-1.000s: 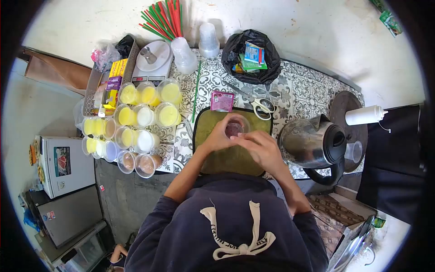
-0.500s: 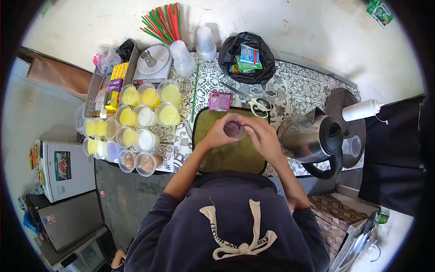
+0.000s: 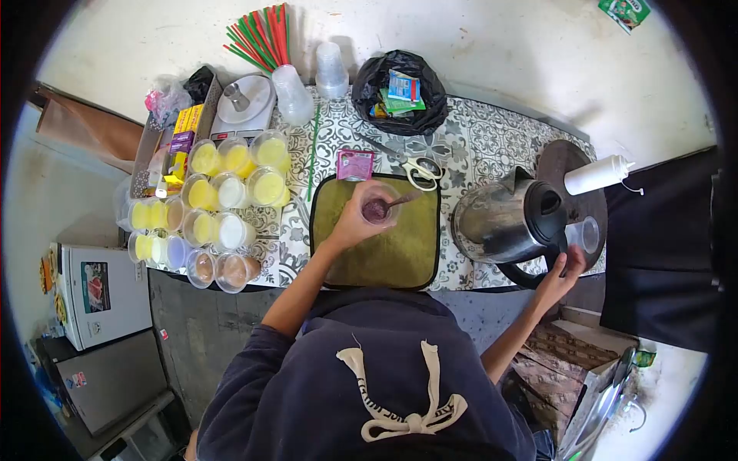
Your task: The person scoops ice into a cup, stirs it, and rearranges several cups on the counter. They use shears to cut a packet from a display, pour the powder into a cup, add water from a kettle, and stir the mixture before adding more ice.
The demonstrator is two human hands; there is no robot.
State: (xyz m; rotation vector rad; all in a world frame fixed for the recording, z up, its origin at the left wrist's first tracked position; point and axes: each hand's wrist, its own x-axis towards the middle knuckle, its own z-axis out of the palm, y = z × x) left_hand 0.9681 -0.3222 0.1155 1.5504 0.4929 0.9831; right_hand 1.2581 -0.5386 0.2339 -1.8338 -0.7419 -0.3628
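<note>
My left hand [image 3: 355, 224] is wrapped round a clear plastic cup [image 3: 390, 190] above the green mat. Dark purple contents [image 3: 375, 209] sit at the cup's bottom, and a spoon [image 3: 401, 200] leans in it toward the right rim. At the kettle's black handle [image 3: 523, 276], my right hand [image 3: 555, 283] has thumb and fingers apart and is not closed round it. The metal kettle [image 3: 492, 219] stands at the right of the table. Behind the cup lie a pink sachet [image 3: 355, 164] and white-handled scissors [image 3: 423, 174].
Cups of yellow, white and brown powder [image 3: 231, 192] crowd the left side. At the back are a scale [image 3: 244, 107], straws [image 3: 261, 34], stacked cups [image 3: 331, 73] and a black bag [image 3: 365, 100]. A white squeeze bottle [image 3: 596, 175] and a clear cup [image 3: 590, 234] are at right.
My right hand has left the spoon in the cup and moved right to the kettle's handle. My left hand still holds the cup. The whole view has shifted slightly.
</note>
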